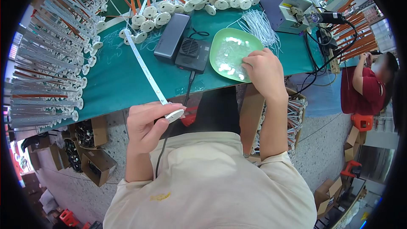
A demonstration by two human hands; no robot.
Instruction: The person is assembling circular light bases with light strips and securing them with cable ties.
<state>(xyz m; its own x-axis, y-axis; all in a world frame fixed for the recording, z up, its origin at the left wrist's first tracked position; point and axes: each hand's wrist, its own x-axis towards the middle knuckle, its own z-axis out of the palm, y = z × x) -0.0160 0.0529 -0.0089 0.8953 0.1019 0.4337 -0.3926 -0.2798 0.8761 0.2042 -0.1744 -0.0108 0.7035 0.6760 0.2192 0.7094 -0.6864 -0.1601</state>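
My left hand (146,125) pinches a white LED strip with a round white disc (174,115) at its near end. The narrow strip (146,72) slants up and away over the table's front edge, a row of small dots along its face. My right hand (265,70) reaches over the right rim of a light green plate (215,53). Its fingers are drawn together among the small see-through pieces (232,55) heaped there. Whatever sits between those fingertips is too small or hidden to make out.
Behind the plate lie a bundle of white wires (260,27), a dark box (173,38) and a black adapter (193,54). Many disc-ended strips (51,59) line the green table's left and back. A purple-grey machine (284,6) stands right. Another person (366,85) sits far right.
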